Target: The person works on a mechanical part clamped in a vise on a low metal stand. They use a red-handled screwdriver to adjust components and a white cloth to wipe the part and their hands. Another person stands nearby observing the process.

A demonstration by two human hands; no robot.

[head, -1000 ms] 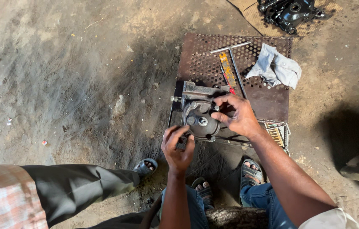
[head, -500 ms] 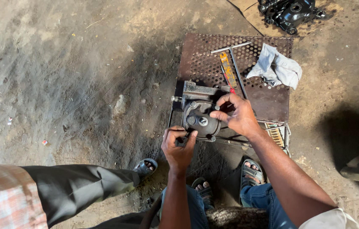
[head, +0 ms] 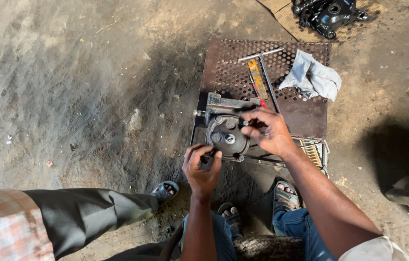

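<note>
I am looking down at a round grey metal housing with bolt heads on its face (head: 227,137), which is sitting at the near left corner of a rusty perforated metal plate (head: 306,113) laid on a bare dirt floor (head: 69,87). My right hand (head: 269,131) is reaching across the right side of the housing, fingers curled and pinching at its rim; I cannot tell whether anything small is being held between the fingertips. My left hand (head: 201,169) is sitting just below the housing, fingers curled around a small dark tool (head: 206,160) whose tip is pointing toward the housing's lower edge; the tool's shape is too hidden to identify further.

On the plate behind the housing, a long steel T-handle wrench (head: 264,72) is lying beside a yellow and red flat tool (head: 257,81), and a crumpled grey-white rag (head: 312,76) is resting near the plate's far right corner. Beyond the plate, a black cast engine part (head: 327,14) is lying on a piece of cardboard. My sandalled feet (head: 284,195) are showing below the plate. Another person's dark trouser leg (head: 88,212) and grey sandal (head: 164,190) are entering from the left, well apart from my hands.
</note>
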